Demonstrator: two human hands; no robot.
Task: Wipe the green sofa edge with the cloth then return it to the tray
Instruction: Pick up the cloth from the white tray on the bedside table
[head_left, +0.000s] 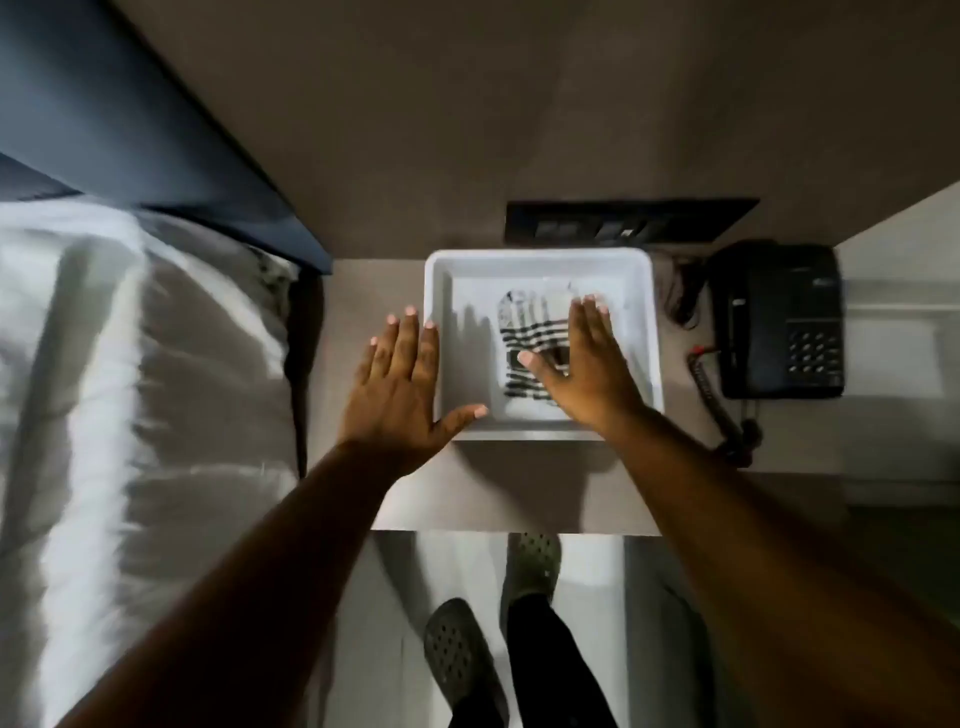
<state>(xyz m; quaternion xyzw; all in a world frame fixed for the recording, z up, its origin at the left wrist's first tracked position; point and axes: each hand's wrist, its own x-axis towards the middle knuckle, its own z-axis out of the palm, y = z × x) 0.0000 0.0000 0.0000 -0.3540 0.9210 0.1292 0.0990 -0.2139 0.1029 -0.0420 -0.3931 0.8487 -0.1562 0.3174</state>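
Note:
A white tray (540, 260) sits on a brown bedside table. Inside it lies a folded white cloth (530, 332) with black stripes. My right hand (582, 374) is spread flat over the right part of the cloth, fingers apart, thumb over the stripes. Whether it touches the cloth I cannot tell. My left hand (405, 389) is open and flat at the tray's left rim, its thumb over the near-left corner. No green sofa is in sight.
A black telephone (779, 322) with a coiled cord stands right of the tray. A black switch panel (623, 221) is on the wall behind. A bed with white bedding (130, 364) and a dark headboard (130, 114) lies at the left. My feet stand on the floor below.

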